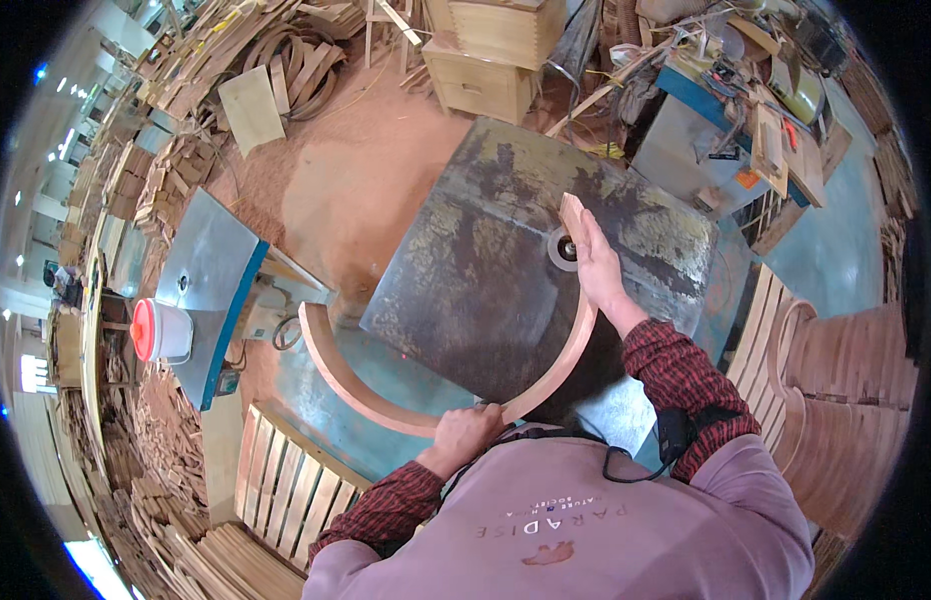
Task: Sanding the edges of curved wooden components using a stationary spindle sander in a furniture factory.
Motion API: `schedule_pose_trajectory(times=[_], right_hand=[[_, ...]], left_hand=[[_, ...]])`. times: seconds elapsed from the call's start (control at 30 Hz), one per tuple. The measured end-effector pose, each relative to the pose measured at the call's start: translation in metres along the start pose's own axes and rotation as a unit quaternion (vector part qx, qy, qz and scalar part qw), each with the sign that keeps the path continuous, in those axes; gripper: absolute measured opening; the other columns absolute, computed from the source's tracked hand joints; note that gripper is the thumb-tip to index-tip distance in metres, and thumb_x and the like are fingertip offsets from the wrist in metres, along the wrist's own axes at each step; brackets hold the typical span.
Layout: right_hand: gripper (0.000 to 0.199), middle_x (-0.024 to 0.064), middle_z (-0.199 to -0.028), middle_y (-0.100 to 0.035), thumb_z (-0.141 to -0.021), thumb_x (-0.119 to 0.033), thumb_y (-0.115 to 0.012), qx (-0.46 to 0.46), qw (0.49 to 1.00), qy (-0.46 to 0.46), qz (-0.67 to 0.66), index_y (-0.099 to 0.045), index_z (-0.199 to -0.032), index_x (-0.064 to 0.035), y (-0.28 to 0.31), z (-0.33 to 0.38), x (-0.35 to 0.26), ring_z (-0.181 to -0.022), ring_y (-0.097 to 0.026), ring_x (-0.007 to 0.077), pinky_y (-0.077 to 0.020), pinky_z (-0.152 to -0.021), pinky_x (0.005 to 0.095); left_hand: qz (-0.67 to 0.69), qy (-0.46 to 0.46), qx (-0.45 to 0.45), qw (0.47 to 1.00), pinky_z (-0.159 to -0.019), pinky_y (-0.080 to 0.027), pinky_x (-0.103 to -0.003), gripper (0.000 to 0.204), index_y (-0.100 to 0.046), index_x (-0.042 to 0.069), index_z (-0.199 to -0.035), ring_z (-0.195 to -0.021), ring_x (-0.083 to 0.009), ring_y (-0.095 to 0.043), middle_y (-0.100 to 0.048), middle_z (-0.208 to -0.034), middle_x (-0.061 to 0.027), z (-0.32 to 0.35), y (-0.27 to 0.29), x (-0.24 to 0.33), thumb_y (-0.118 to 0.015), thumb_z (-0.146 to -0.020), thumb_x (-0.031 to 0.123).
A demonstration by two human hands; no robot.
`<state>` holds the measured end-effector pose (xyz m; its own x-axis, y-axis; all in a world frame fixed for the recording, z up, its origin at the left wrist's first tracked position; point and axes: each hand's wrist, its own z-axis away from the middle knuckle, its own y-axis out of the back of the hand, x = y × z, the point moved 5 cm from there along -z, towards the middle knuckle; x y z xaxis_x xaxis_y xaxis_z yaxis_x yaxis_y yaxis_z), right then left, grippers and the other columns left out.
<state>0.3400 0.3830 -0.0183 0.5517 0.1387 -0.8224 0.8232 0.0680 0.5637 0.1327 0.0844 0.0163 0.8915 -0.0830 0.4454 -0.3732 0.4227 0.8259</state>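
A curved wooden piece point(336, 374), bent in a half-ring, lies partly over a dark, worn metal machine table point(436, 250) and reaches past its near edge on the left. My left hand point(464, 440) is closed round the bottom of the curve, close to my body. Up at the right end, my right hand point(599, 270) lies along the wood with its fingers stretched out flat. Just left of those fingers, a round spindle point(564, 250) with a pale ring stands on the table by the wood. My right palm hides part of the piece.
To the left stands a blue-edged metal table point(211, 285) with a white bucket point(171, 332) with a red lid. Slatted wooden racks point(291, 480) flank me. Stacked curved boards point(846, 370) are at right, a wooden cabinet point(481, 80) beyond the machine. Sawdust point(356, 190) covers the floor.
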Motion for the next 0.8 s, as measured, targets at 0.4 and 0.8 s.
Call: schedule_pose_trajectory(times=[0.4, 0.8], right_hand=[[0.061, 0.0179, -0.159, -0.047, -0.103, -0.01, -0.052, 0.018, 0.999, -0.04, 0.016, -0.035, -0.162, -0.0127, 0.009, 0.049, -0.001, -0.141, -0.05, 0.0388, -0.043, -0.116, 0.0451], [0.061, 0.0215, -0.152, -0.053, -0.103, -0.012, -0.053, 0.044, 0.999, -0.024, 0.018, -0.036, -0.161, -0.0142, 0.02, 0.093, -0.006, -0.132, -0.057, 0.0418, -0.0462, -0.111, 0.0484]], left_hand=[[-0.013, -0.012, -0.037, 0.999, -0.067, -0.057, -0.051, 0.016, -0.061, 0.01, -0.101, -0.08, -0.0365, -0.073, -0.073, -0.088, -0.0151, 0.032, -0.009, -0.006, -0.058, -0.097, 0.025], [-0.027, -0.047, -0.02, 0.998, -0.062, -0.056, -0.053, 0.015, -0.06, 0.009, -0.099, -0.071, -0.0395, -0.072, -0.072, -0.078, -0.0158, 0.064, -0.038, -0.012, -0.058, -0.096, 0.024]])
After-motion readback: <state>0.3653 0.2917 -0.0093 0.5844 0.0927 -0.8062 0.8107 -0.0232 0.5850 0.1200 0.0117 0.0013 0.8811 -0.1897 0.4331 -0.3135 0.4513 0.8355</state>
